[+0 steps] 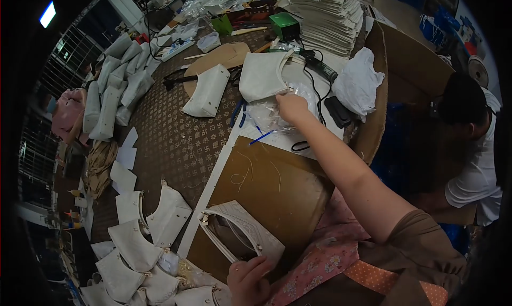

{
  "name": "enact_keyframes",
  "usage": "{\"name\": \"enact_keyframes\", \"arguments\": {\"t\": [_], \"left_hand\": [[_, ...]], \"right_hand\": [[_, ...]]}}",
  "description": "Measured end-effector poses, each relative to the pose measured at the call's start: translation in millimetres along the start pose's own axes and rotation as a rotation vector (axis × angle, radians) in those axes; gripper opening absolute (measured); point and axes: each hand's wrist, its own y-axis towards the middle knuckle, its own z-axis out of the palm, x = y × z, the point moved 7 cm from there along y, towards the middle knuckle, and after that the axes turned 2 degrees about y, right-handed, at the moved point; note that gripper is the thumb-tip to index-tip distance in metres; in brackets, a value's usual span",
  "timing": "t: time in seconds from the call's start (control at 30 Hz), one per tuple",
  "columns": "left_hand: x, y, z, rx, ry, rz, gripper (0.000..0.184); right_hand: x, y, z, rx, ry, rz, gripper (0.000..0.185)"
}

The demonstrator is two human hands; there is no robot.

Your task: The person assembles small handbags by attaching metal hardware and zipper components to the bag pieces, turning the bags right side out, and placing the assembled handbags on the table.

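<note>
An open white bag (266, 232) lies on the brown board (266, 172), its dark lining showing. My left hand (249, 280) is closed on this bag's near edge, beside the zipper. Farther up, my right hand (292, 108) reaches out with its fingers pressed together at the lower right corner of another white bag (261, 75), over clear plastic; whether it grips the bag or something small there is hidden. A third white bag (208, 92) lies just left of that one.
White bags (130, 247) are heaped at the lower left, more (114, 87) at the upper left. A green box (285, 26), paper stack (325, 23), white plastic bag (358, 82) and cardboard wall (380, 92) stand beyond. People are at left (69, 111) and right (482, 156).
</note>
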Motion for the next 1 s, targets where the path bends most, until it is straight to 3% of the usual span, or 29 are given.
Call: {"name": "enact_keyframes", "arguments": {"t": [0.13, 0.2, 0.23, 0.33, 0.4, 0.53, 0.63, 0.73, 0.8, 0.93, 1.0], "left_hand": [[1.0, -3.5, 0.7, -0.011, -0.021, 0.006, 0.041], [2.0, -4.6, 0.9, -0.015, -0.029, 0.007, 0.041], [2.1, -5.1, 1.2, -0.017, -0.035, 0.008, 0.041], [2.6, -5.8, 2.8, -0.017, -0.044, 0.013, 0.041], [2.5, -7.1, 2.4, -0.021, -0.051, 0.016, 0.041], [3.3, -7.7, 3.8, -0.024, -0.056, 0.011, 0.041], [3.3, -7.6, 3.6, -0.028, -0.058, 0.009, 0.04], [2.3, -7.7, 4.5, -0.034, -0.06, 0.008, 0.04], [2.2, -7.8, 3.8, -0.039, -0.059, 0.01, 0.04], [1.8, -7.7, 4.7, -0.063, -0.065, 0.006, 0.04], [0.3, -7.1, 5.3, -0.082, -0.066, 0.008, 0.04]], "right_hand": [[0.7, -0.1, -4.1, -0.153, 0.042, -0.032, 0.031], [4.2, -0.1, 5.7, 0.059, -0.082, -0.004, 0.034], [9.1, -1.6, 1.1, 0.062, -0.084, -0.007, 0.034], [23.5, -2.9, 9.7, 0.21, -0.303, -0.169, 0.032], [22.0, 5.8, 19.5, -0.022, -0.229, -0.323, 0.033], [21.0, 7.9, 24.0, 0.045, -0.153, -0.3, 0.034], [20.8, 6.0, 26.6, -0.091, -0.183, -0.27, 0.037], [30.1, 9.4, 24.2, -0.051, -0.332, -0.258, 0.037], [36.9, 11.5, 32.2, 0.236, -0.448, -0.326, 0.031], [43.3, -1.4, 39.2, 0.28, -0.45, -0.371, 0.022], [46.8, -3.9, 34.9, 0.127, -0.325, -0.378, 0.014]]}}
